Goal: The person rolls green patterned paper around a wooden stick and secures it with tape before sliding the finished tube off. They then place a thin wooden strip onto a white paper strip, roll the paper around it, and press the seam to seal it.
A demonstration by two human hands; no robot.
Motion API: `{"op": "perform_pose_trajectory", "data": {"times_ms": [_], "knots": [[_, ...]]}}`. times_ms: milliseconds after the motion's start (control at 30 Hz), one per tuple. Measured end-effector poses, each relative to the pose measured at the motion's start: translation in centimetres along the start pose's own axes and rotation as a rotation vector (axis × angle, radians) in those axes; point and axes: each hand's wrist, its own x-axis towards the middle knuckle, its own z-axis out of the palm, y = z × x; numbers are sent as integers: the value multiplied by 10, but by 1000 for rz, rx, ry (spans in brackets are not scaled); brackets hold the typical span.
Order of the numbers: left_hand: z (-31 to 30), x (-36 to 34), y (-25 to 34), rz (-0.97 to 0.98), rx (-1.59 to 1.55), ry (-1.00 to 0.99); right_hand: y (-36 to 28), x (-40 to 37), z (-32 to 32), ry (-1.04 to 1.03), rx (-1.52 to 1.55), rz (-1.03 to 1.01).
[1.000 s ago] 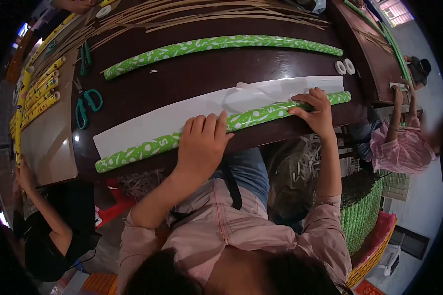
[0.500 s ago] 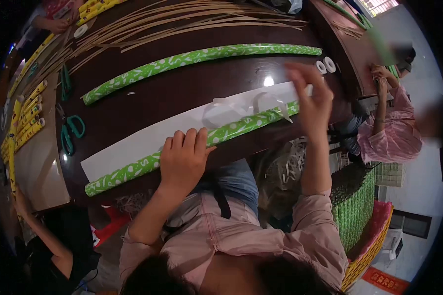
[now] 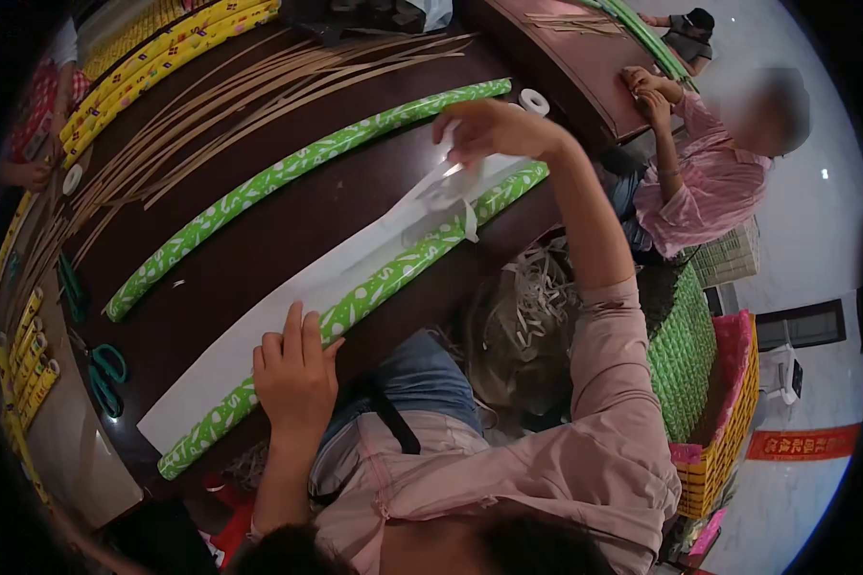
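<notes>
A partly rolled sheet of green patterned paper (image 3: 374, 287) lies at a slant across the dark table, its white inner side (image 3: 259, 335) facing up along the far edge. My left hand (image 3: 297, 374) rests on the near part of the roll, fingers stretched flat over it, thumb toward the roll's side. Above the far end, my right hand (image 3: 489, 129) is raised with bent, slightly smeared fingers; I cannot tell whether they hold anything. Below those fingers, a translucent strip (image 3: 471, 222) hangs over the roll. Farther back lies a finished-looking green paper tube (image 3: 297, 168).
Teal-handled scissors (image 3: 107, 374) lie at the left, near yellow rolls (image 3: 31, 359). Thin brown strips (image 3: 249, 105) spread behind the green tube. A white tape roll (image 3: 534, 103) stands at the back. A person in pink (image 3: 705, 182) sits at the right; a bag of white scraps (image 3: 523, 331) is below.
The view has turned, so the table appears more slanted. My right hand has moved left, from beside the roll's far end to over the white sheet. My left hand stays on the roll.
</notes>
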Motion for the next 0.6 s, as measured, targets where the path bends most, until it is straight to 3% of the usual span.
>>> {"op": "perform_pose_trajectory", "data": {"times_ms": [100, 233, 300, 533, 567, 600], "knots": [[1, 0, 0, -6, 8, -17, 51, -21, -74, 105, -11, 81], [1, 1, 0, -1, 11, -18, 57, -42, -128, 233, -128, 208], [2, 1, 0, -12, 3, -23, 52, -52, -144, 323, -419, 254], [0, 2, 1, 8, 13, -27, 72, -90, -219, 559, -753, 176], [-1, 2, 1, 3, 11, -34, 133, -98, -278, 566, -843, 136], [-1, 2, 1, 0, 10, -42, 136, -105, -280, 576, -842, 143]]}}
